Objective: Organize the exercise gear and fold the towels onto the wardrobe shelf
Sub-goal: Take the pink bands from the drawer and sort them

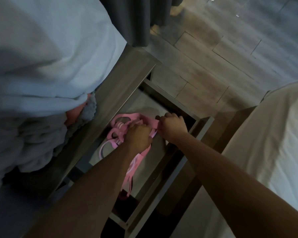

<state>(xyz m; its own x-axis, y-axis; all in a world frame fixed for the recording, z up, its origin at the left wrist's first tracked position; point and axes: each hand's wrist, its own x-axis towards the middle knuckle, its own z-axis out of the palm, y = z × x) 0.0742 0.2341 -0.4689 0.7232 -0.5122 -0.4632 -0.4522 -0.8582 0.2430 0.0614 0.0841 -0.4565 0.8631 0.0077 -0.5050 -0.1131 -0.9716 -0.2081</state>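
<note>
Forearms point(96, 182) reach in, left hand point(138, 134) and right hand point(172, 125) touching, both clenched on the pink exercise straps point(118, 127) over the open drawer point(170, 174), loose tail hanging beneath the left.

Dim, bluish light is filling the scene, falling brightest on the floor point(230, 54) at upper right and the sheet point(273, 143). The drawer point(162, 183) is sitting in deep shadow. The left hand point(138, 136) and right hand point(172, 125), gripping the straps point(120, 125), are smearing softly; straight lines are bowing toward the edges.
</note>
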